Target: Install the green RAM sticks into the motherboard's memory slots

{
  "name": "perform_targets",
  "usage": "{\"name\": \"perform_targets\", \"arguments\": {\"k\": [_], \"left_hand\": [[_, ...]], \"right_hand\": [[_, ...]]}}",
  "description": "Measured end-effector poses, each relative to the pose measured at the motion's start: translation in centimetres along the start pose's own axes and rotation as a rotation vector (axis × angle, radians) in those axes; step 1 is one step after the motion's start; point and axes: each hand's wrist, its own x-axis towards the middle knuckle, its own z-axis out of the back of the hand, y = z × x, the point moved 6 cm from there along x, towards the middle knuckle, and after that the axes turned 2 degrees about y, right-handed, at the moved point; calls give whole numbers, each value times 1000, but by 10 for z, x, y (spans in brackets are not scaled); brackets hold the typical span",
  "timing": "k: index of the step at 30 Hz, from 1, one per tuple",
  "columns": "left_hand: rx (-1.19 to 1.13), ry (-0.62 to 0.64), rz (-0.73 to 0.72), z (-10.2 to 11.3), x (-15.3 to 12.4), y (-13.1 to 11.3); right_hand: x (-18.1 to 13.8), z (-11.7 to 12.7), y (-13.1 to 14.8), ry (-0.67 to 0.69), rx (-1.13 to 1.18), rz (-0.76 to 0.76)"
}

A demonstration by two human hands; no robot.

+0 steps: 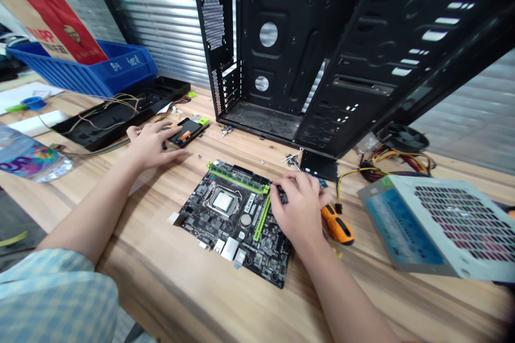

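A black motherboard (225, 214) with green memory slots and a bare processor lies flat on the wooden table (169, 278). My right hand (300, 209) rests on the board's right edge, fingers curled down onto it; what they pinch is hidden. My left hand (151, 144) lies flat on the table to the upper left, fingers spread, its tips touching a small black drive (187, 131) with an orange label. An orange-handled screwdriver (337, 225) lies just right of my right hand.
An open black computer case (322, 53) stands behind the board. A grey power supply (438, 225) with coloured cables sits at right. A black front panel (120, 110) with wires, a blue bin (92, 72) and a plastic bottle (28, 158) are at left.
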Motion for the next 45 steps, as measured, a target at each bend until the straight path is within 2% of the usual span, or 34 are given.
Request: {"name": "perform_targets", "arguments": {"k": [8,16,22,28,34,45], "left_hand": [[-11,75,26,-7,3,4],[-30,74,-75,-3,0,-11],[-42,104,-86,-6,2,-8],[-37,76,-87,-7,4,-5],[-45,84,-152,-9,3,-10],[-13,41,21,-5,4,3]], "right_hand": [[0,0,0,-3,6,-2],[0,0,-1,3,8,2],[0,0,-1,12,32,0],[0,0,-1,-1,26,4],[0,-1,-1,4,28,11],[0,0,0,3,21,14]]}}
